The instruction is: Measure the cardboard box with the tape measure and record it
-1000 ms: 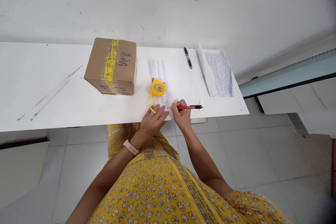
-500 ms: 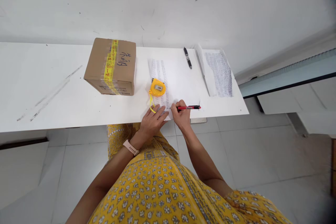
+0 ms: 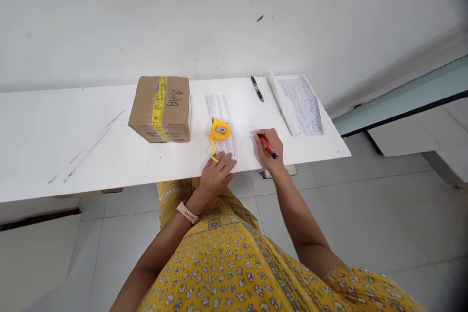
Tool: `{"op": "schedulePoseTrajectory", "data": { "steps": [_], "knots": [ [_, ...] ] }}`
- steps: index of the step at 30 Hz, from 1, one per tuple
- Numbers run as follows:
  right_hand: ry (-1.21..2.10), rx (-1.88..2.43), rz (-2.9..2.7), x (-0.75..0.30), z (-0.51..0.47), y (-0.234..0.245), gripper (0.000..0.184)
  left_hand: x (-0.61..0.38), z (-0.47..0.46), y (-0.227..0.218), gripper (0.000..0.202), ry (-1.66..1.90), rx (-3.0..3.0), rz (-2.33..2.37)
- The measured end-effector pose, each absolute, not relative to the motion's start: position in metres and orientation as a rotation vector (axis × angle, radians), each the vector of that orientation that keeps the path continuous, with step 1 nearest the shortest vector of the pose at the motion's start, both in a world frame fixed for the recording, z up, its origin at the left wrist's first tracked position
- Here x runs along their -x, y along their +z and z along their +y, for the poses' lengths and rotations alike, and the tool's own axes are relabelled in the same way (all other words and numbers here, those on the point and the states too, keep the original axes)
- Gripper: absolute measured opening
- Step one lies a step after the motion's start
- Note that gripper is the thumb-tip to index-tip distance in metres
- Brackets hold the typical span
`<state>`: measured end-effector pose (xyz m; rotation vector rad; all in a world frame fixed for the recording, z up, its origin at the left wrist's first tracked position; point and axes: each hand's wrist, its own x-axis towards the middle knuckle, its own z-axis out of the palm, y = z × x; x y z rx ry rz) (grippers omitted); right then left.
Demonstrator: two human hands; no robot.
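Note:
My right hand point(image 3: 269, 150) is closed around a red and black pen point(image 3: 268, 146), over the bare right part of a written sheet of paper point(image 3: 244, 122). I cannot tell whether the pen tip touches the paper. My left hand point(image 3: 215, 173) lies flat with fingers spread on the sheet's near edge. The yellow strap of a tape measure point(image 3: 220, 130) reaches the left fingers. The tape measure itself rests on the paper, over columns of small handwriting.
A taped cardboard box point(image 3: 161, 107) stands left of the paper on the white table point(image 3: 91, 146). A black pen point(image 3: 257, 88) lies toward the back. An open pad with dense writing point(image 3: 300, 105) is at the right. The wall point(image 3: 183, 19) rises behind the table.
My right hand has lifted off the column of writing and moved right with the pen, which now points differently. My left hand stays on the paper. The whole view has shifted a little.

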<state>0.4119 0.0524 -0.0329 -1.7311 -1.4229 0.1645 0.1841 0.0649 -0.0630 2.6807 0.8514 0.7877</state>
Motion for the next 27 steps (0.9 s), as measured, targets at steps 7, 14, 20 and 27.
{"op": "schedulePoseTrajectory", "data": {
  "steps": [7, 14, 20, 27],
  "knots": [
    [0.03, 1.834, -1.741, -0.41, 0.085, -0.021, 0.039, -0.161, 0.065, -0.049, 0.029, 0.916, -2.43, 0.843],
    [0.401, 1.66, -1.952, -0.335, 0.129, -0.009, 0.065, -0.125, 0.055, -0.025, 0.025, 0.952, -2.371, 1.015],
    [0.485, 1.608, -1.645, -0.315, 0.104, 0.01, 0.061, -0.097, 0.038, -0.007, 0.025, 1.335, -2.211, 1.257],
    [0.532, 1.457, -1.469, -0.256, 0.024, 0.048, 0.059, -0.124, 0.03, 0.015, 0.063, 1.388, -2.209, 1.123]
  ]
}}
